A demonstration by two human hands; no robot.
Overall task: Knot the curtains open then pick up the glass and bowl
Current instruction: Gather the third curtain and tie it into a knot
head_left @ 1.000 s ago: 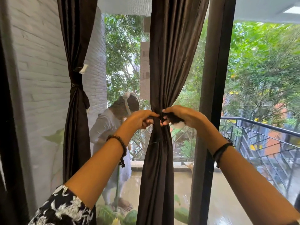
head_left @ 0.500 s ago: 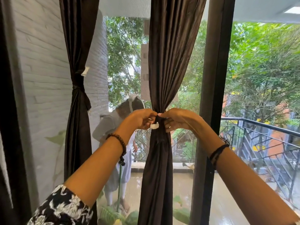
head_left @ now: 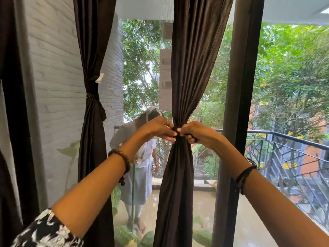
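Note:
A dark brown curtain point(head_left: 194, 68) hangs in the middle of the window, gathered into a narrow waist at hand height. My left hand point(head_left: 158, 128) and my right hand point(head_left: 194, 133) meet at that waist, each pinching a dark tie band wrapped around the fabric. A second dark curtain point(head_left: 90, 56) on the left is bound at its middle with a tie, with a small white tag showing above it. No glass or bowl is in view.
A dark window frame post point(head_left: 238, 104) stands just right of the gathered curtain. A white brick wall point(head_left: 53, 77) is at the left. Behind the glass a person in white point(head_left: 140, 157) stands on a wet balcony with a black railing point(head_left: 284, 139).
The white tag seen between my fingers half a second ago is hidden now. Both hands have stayed at the curtain's waist, working the tie; the view has shifted slightly.

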